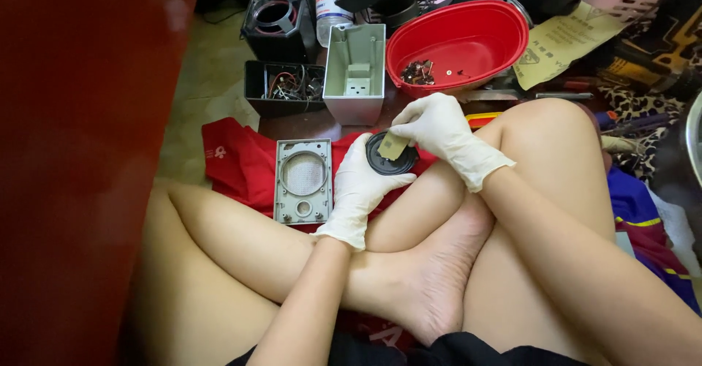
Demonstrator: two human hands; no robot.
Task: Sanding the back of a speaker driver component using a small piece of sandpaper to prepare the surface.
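Both my hands wear white gloves. My left hand [357,190] cradles a round black speaker driver [387,163] above my crossed legs. On top of the driver my right hand [441,128] pinches a small tan circuit board [393,146]. A grey speaker front panel [303,181] with a round mesh grille lies just left of my left hand on a red cloth [238,163].
A grey open speaker housing [356,73] stands ahead, beside a red plastic basin [461,40] holding small parts. A black tray of wires [285,88] and a black round speaker box [276,24] sit at the far left. A red surface [80,154] fills the left.
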